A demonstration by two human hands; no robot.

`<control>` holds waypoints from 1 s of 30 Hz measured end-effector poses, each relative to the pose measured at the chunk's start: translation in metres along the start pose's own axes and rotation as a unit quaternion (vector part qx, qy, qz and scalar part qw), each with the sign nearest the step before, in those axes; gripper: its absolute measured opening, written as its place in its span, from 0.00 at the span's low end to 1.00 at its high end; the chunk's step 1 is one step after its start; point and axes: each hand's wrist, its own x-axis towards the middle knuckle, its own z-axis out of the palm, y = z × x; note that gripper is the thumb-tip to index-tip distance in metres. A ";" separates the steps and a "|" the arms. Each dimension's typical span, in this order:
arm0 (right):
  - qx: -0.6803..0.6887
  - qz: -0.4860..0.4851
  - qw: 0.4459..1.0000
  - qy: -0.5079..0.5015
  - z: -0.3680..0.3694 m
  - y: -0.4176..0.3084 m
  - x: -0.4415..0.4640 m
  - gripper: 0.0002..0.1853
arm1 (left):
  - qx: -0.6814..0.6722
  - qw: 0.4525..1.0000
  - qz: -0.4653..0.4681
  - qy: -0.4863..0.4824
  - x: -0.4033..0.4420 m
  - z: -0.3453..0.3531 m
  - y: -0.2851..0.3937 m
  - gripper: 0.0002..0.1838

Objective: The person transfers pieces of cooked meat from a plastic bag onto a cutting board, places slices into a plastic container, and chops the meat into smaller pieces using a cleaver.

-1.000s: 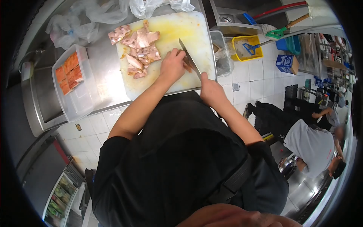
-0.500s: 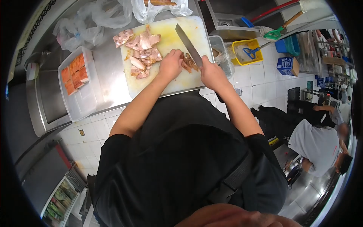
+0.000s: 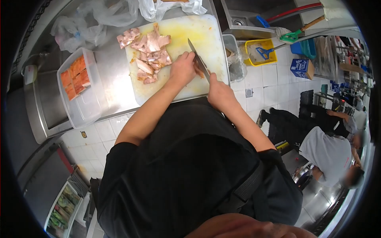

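Observation:
A white cutting board [image 3: 182,33] with yellowish stains lies on the steel counter. My right hand [image 3: 220,93] is wrapped round the handle of a kitchen knife [image 3: 193,47], its long blade pointing away from me. Close beside the blade, my left hand [image 3: 183,70] presses with curled fingers on a piece of browned meat [image 3: 199,72], which is partly hidden by the hand and knife. Left of that hand, several chunks of pale pink cooked meat [image 3: 152,43] lie in a loose group on the board.
A clear plastic container [image 3: 88,109] with orange-red blocks [image 3: 75,77] stands left of the board. Crumpled plastic bags [image 3: 85,29] lie behind. Right of the counter are a yellow bucket [image 3: 271,58] and a blue box [image 3: 300,68]. A person in a grey shirt [image 3: 325,152] stands farther right.
The knife has drawn back towards me, with its blade now tight beside my left hand. More of the browned meat is covered by my hand and the blade.

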 end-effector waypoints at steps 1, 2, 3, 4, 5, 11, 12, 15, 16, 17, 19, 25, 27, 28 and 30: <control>0.005 0.000 1.000 0.011 0.004 -0.001 0.007 0.14 | -0.005 1.000 0.001 0.005 -0.001 0.001 0.000 0.13; 0.004 0.002 1.000 0.009 0.010 -0.001 0.019 0.14 | -0.007 1.000 0.000 0.003 -0.001 0.001 0.000 0.13; 0.021 -0.021 0.999 0.033 0.018 0.001 0.036 0.14 | -0.005 1.000 0.003 0.001 0.000 0.001 -0.002 0.13; 0.039 -0.044 0.997 0.058 0.023 0.002 0.048 0.14 | -0.004 1.000 0.006 -0.001 -0.001 0.002 -0.003 0.13; 0.040 -0.044 0.996 0.061 0.027 0.003 0.054 0.14 | -0.002 1.000 0.009 -0.001 -0.002 0.001 -0.003 0.13; 0.057 -0.055 0.995 0.056 0.015 0.028 0.070 0.15 | -0.016 1.000 0.023 -0.003 -0.003 0.000 -0.009 0.12; 0.060 -0.062 0.992 0.088 0.004 0.029 0.061 0.14 | -0.037 0.999 0.026 0.002 -0.002 0.001 -0.013 0.12; 0.060 -0.074 0.986 0.139 -0.009 0.024 0.038 0.13 | -0.056 0.998 0.021 0.005 -0.006 -0.001 -0.017 0.11; 0.026 -0.071 0.990 0.117 -0.012 0.021 0.032 0.14 | -0.054 0.998 0.013 0.012 -0.004 -0.001 -0.016 0.11; -0.008 -0.068 0.993 0.093 -0.012 0.018 0.025 0.15 | -0.054 0.998 0.013 0.014 -0.003 -0.001 -0.015 0.11; -0.023 -0.061 0.994 0.083 -0.006 0.012 0.016 0.17 | -0.042 0.999 0.010 0.008 -0.004 -0.001 -0.011 0.11; -0.028 -0.031 0.999 0.016 -0.009 0.002 -0.018 0.17 | -0.036 0.999 0.004 0.022 -0.002 -0.001 -0.005 0.10; -0.016 -0.034 0.999 0.005 -0.010 0.005 -0.016 0.16 | -0.037 0.999 0.008 0.028 -0.001 0.000 -0.005 0.10; -0.011 -0.030 0.999 -0.001 -0.008 0.006 -0.012 0.17 | -0.038 0.999 0.014 0.034 -0.001 0.001 -0.006 0.09; -0.007 -0.027 1.000 -0.012 -0.008 0.004 -0.007 0.18 | -0.039 0.999 0.014 0.033 0.000 0.003 -0.007 0.09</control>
